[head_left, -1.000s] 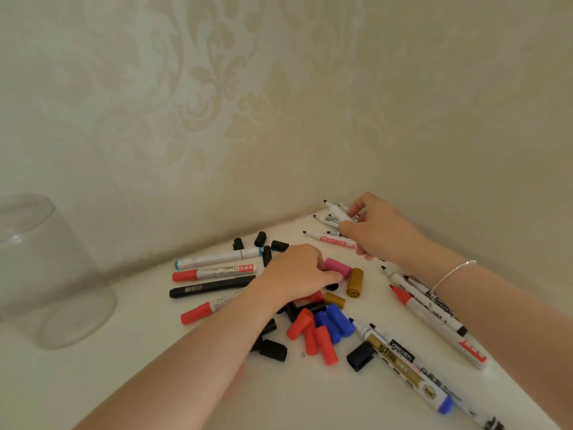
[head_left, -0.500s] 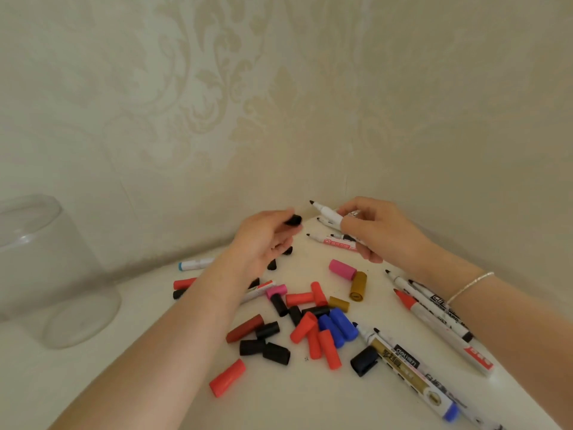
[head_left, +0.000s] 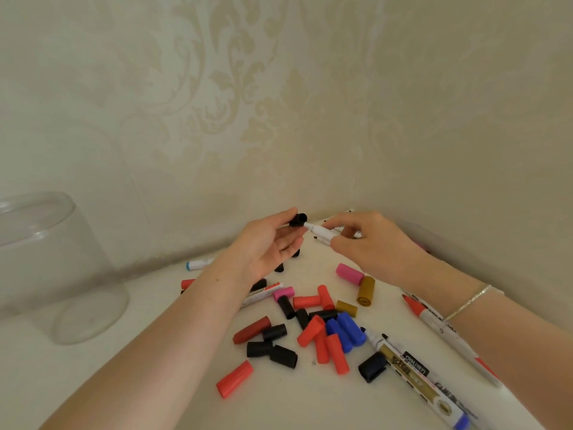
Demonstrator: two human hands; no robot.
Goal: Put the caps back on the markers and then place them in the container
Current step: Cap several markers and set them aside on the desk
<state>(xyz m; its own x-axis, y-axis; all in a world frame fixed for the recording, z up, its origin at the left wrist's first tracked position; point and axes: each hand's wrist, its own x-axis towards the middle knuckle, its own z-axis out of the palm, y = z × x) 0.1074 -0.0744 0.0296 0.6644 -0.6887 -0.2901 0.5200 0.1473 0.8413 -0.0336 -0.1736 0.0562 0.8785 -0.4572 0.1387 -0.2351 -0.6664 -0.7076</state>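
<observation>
Left hand (head_left: 266, 246) pinches black cap (head_left: 298, 219), right hand (head_left: 369, 243) grips marker (head_left: 321, 231) (jar (head_left: 46, 274) holds nothing).

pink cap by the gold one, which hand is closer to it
Right. The right hand, gripping a white marker, hovers just above and behind the pink cap. The left hand, pinching a black cap, is farther off to the cap's left.

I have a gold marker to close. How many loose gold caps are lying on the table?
2. One gold cap lies against the pink cap, right of the pile. A shorter gold cap lies just nearer the camera. Others may be hidden.
</observation>
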